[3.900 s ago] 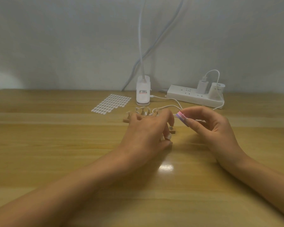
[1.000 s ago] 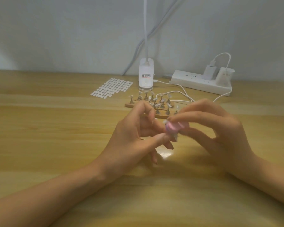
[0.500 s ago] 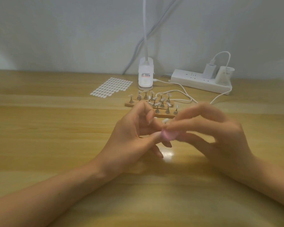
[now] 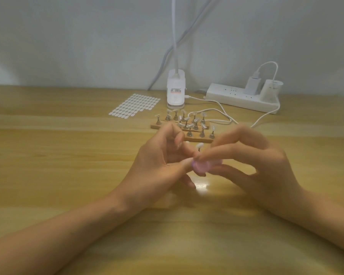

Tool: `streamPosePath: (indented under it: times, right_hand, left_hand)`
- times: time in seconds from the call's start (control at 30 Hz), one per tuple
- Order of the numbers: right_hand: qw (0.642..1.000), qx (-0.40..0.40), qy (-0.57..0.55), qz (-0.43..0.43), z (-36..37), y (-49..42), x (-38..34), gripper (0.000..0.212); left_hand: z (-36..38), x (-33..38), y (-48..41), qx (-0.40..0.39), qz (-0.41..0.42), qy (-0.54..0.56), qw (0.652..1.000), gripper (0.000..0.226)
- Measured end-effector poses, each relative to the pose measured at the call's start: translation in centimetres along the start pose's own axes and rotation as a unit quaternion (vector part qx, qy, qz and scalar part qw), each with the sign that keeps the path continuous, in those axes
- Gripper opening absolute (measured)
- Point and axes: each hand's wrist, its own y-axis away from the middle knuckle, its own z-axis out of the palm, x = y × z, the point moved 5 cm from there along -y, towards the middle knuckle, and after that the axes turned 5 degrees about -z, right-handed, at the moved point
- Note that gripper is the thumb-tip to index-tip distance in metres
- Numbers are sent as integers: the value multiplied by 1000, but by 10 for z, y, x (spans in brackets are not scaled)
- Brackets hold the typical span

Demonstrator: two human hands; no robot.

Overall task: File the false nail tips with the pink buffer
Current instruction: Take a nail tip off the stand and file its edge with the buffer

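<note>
Presently, before the stand (image 4: 197, 139), left hand (image 4: 157, 169) pinches one nail tip (image 4: 199, 145); right hand (image 4: 258, 169) grips the blurred pink buffer (image 4: 202, 166) beside it; I judge the stand's tips (image 4: 195, 120) pending.

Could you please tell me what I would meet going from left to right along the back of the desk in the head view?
Sheet of white adhesive tabs → white lamp base → white power strip

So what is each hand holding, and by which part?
The right hand pinches the blurred pink buffer by one end; the left hand pinches the nail tip by its little stem, mostly hidden.
</note>
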Motion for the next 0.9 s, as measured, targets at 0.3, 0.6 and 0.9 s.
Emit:
streamPosePath:
  times: [0.3, 0.6, 0.9]
  right_hand:
    - [1000, 5, 7, 5, -3, 0, 1, 20]
    - [999, 20, 14, 22, -5, -2, 5, 23]
    - [1000, -5, -4, -2, -1, -1, -1, 21]
  left_hand:
    - [-1, 0, 0, 10, -7, 3, 1000, 45]
    - [-1, 1, 0, 14, -21, 22, 999, 41]
    - [-1, -1, 0, 6, -23, 37, 999, 40]
